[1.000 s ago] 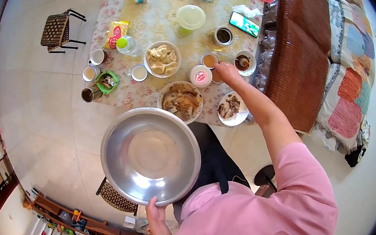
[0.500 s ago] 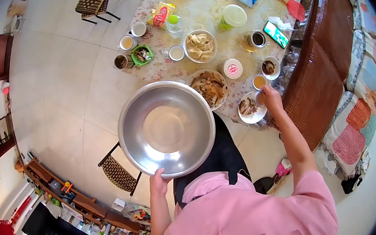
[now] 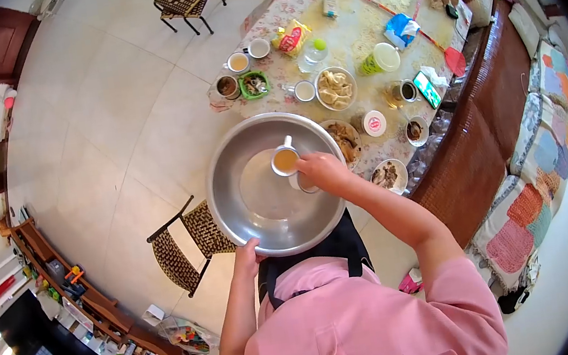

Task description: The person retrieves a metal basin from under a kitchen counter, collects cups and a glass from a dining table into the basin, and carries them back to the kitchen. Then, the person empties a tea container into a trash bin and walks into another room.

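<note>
My left hand (image 3: 247, 258) grips the near rim of a large steel basin (image 3: 230, 207), held in front of my body by the table's corner. My right hand (image 3: 327, 173) is closed around a small cup (image 3: 285, 161) of yellow-brown liquid, which is over the inside of the basin. A second cup (image 3: 305, 184) shows just below it, partly covered by my fingers. Whether the cups touch the basin's bottom I cannot tell. Beyond the basin's right rim, partly hidden, is a plate of food (image 3: 344, 141).
On the table (image 3: 363, 14) stand a bowl of dumplings (image 3: 336, 89), a lidded tub (image 3: 374, 123), a plate of scraps (image 3: 390, 176), several mugs and a phone (image 3: 426, 90). A woven chair (image 3: 208, 228) is left of the basin; a brown sofa (image 3: 468, 144) lines the right.
My right hand has carried the two cups from the table's right side leftward to over the basin. My left hand still holds the basin's rim. The view has shifted.
</note>
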`<state>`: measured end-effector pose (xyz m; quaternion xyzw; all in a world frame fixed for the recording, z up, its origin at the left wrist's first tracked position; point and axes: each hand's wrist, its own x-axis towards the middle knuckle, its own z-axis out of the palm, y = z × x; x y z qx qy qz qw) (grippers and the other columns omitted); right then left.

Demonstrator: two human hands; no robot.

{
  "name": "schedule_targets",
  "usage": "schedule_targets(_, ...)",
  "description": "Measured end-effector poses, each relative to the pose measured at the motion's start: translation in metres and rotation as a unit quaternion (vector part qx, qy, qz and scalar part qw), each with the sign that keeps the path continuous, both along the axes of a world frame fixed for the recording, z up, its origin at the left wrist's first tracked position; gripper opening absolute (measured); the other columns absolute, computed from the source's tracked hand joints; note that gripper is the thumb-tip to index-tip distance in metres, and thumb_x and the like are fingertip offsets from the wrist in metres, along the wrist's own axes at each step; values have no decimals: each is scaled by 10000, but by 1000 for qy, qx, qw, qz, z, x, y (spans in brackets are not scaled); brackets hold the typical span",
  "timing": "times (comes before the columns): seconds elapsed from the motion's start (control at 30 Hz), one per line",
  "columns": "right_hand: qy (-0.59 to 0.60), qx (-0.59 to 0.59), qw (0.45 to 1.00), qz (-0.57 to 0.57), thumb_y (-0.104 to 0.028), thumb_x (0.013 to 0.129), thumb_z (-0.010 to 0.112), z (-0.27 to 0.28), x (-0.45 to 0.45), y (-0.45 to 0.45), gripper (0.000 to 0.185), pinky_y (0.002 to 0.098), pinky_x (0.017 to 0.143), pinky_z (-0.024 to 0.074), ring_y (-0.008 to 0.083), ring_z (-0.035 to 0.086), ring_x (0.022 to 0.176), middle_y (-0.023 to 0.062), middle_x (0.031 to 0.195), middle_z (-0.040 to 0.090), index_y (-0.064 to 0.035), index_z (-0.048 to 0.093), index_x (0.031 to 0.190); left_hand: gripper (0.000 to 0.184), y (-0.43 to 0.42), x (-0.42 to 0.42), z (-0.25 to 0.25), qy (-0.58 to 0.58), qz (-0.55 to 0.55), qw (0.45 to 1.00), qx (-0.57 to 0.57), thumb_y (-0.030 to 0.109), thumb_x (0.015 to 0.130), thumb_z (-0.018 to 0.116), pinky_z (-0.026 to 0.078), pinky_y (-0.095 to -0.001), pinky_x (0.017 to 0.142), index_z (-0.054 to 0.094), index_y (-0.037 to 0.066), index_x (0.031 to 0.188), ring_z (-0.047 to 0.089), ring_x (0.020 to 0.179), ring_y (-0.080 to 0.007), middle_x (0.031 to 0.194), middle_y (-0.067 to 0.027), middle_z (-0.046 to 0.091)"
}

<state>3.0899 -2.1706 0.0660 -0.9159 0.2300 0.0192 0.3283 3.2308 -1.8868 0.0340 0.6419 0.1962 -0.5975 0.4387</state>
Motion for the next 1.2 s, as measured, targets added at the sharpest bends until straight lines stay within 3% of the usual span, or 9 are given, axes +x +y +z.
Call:
schedule_targets(0.07, 1, -23, 999, 34, -58, 706, 519, -28, 21, 0, 86, 360, 634, 484, 276, 581, 735, 97, 791, 545, -62, 533, 791, 371, 2, 7, 4, -1, -6, 1000, 7, 120, 720, 520, 517, -342, 544, 459, 0, 1065, 598, 714, -229, 889, -108, 567)
schedule_targets(0.3, 9, -33, 996, 87, -66, 694, 537, -38, 76, 1, 93, 348, 689, 481, 258, 585, 797, 88, 808, 564, -80, 568, 780, 358, 12, 29, 11, -5, -9, 1000, 1, 136, 717, 535, 501, -308, 519, 473, 6, 1044, 598, 679, -209, 849, -90, 575)
schedule_targets(0.47, 26, -58, 993, 95, -62, 680, 543, -45, 93, 8, 138, 347, 675, 476, 257, 572, 796, 79, 787, 541, -84, 558, 815, 248, 20, 40, 6, -9, 9, 1000, -7, 140, 739, 545, 493, -276, 506, 545, -4, 940, 596, 610, -182, 788, -79, 595)
schedule_targets(0.57, 63, -58, 992, 91, -51, 669, 548, -42, 99, 9, 157, 344, 677, 477, 256, 572, 797, 76, 801, 543, -87, 562, 822, 323, 28, 47, -2, 8, 6, 1000, -22, 135, 730, 541, 502, -318, 542, 501, 1, 1021, 596, 685, -203, 871, -85, 578)
schedule_targets(0.87, 78, -53, 993, 69, -59, 685, 545, -57, 110, 19, 176, 331, 698, 481, 246, 566, 853, 72, 862, 553, -101, 570, 853, 349, 26, 64, 8, 10, -11, 1000, -28, 120, 732, 539, 529, -352, 608, 490, -24, 1047, 607, 746, -228, 899, -104, 577)
schedule_targets(0.93, 94, -69, 991, 69, -66, 696, 537, -56, 114, 24, 157, 320, 702, 482, 244, 564, 858, 62, 871, 552, -104, 565, 846, 325, 24, 66, 10, 7, -13, 999, -28, 117, 736, 536, 531, -347, 602, 501, -27, 1025, 607, 737, -229, 889, -104, 579)
schedule_targets(1.0, 122, -72, 988, 68, -68, 695, 539, -53, 119, 28, 151, 314, 689, 486, 237, 562, 855, 55, 866, 544, -106, 559, 840, 214, 24, 67, 12, -2, 12, 1000, 4, 121, 736, 555, 467, -257, 475, 545, -3, 909, 580, 622, -165, 758, -62, 575)
schedule_targets(1.03, 121, -75, 988, 63, -66, 691, 541, -51, 121, 30, 156, 315, 679, 488, 235, 562, 846, 57, 859, 539, -106, 559, 841, 271, 30, 69, 8, 2, -5, 1000, -18, 111, 735, 534, 534, -347, 595, 523, -21, 972, 608, 721, -224, 862, -98, 584)
schedule_targets(1.2, 119, -57, 989, 59, -117, 727, 500, -55, 131, 36, 163, 350, 688, 486, 267, 559, 845, 109, 890, 562, -75, 607, 843, 300, 38, 69, -2, 6, -12, 1000, -14, 104, 730, 526, 535, -349, 595, 506, -17, 1004, 607, 727, -229, 875, -100, 579)
